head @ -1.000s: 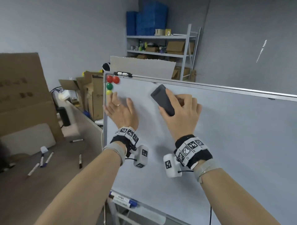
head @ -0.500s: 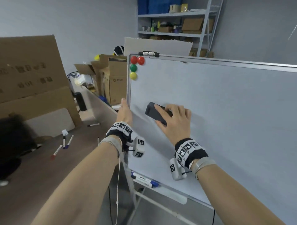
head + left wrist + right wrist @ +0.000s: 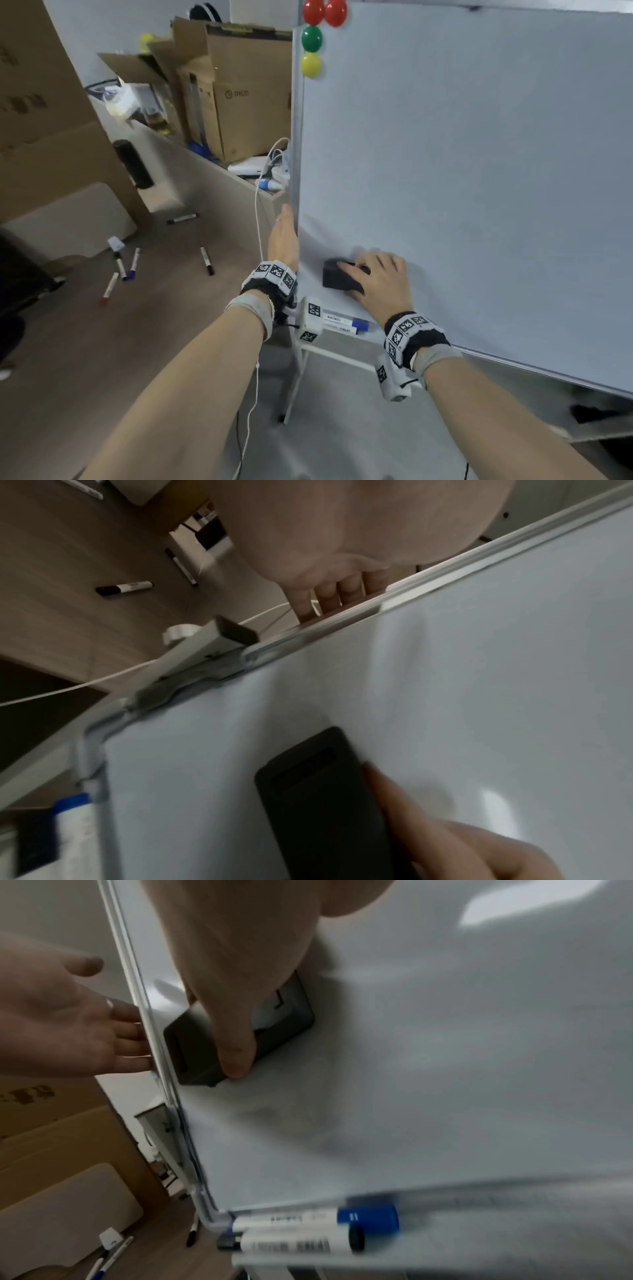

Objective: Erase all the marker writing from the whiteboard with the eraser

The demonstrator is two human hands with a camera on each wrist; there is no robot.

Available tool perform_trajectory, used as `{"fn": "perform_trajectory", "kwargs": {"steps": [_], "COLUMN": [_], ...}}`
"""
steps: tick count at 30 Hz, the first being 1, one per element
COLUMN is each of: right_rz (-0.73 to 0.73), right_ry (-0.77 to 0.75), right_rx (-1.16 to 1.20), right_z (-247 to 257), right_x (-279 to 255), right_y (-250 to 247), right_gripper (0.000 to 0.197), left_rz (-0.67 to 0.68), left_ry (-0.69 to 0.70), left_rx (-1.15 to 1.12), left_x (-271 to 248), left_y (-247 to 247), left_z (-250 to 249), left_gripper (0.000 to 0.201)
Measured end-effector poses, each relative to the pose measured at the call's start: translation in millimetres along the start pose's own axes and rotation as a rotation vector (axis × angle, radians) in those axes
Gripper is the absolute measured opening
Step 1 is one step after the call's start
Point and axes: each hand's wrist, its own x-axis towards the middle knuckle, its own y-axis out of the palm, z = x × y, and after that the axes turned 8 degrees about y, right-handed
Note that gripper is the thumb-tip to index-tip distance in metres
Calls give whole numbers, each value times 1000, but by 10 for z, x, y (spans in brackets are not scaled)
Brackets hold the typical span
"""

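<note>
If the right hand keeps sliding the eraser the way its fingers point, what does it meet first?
Probably the whiteboard's left frame edge: the eraser under the right hand already sits close beside it, with the left hand gripping that edge just beyond.

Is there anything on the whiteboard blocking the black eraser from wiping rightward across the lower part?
Nothing visible does. The right hand presses the black rectangular eraser flat near the white board's lower left corner; the surface to its right looks bare. The round coloured magnets sit far above.
</note>
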Motion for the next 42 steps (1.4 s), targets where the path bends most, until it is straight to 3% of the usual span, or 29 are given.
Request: {"fn": "perform_trajectory", "kwargs": {"steps": [4,8,11,19,26,30,35,38,42], "right_rz": [91,-51,-88,227,292,263,353,220,-76], "right_ry": [97,150,232,333,306,372,488,509,464], "right_rx": [11,41,75,-28,-83,-18,68,288,602], "right_z": [-7,-66,-260,-674,-578,-528,-455,-307,-84], "right_x": [-309,-429,-557,-1302,-1426,-1492,-1351,-1082,-666], "right_y": [200,102,-40,98,308,369,158,-210,-1366], "right_gripper": [58,46,49,52,41,42,36,38,30], "left_rz": [6,-13,-46,-149,-134,-195,-174,-219,-272], "left_ry": [-43,45,74,127,101,47,69,62,35], "left_rx": [41,210,315,407,411,381,410,391,361], "left_x": [-146,-222,-270,-509,-451,-438,-415,-425,-429], "left_y": [27,-5,15,133,105,151,179,167,181], "left_z": [291,519,666,789,843,762,772,772,738], "left_gripper": [61,46,48,55,55,53,52,49,45]}}
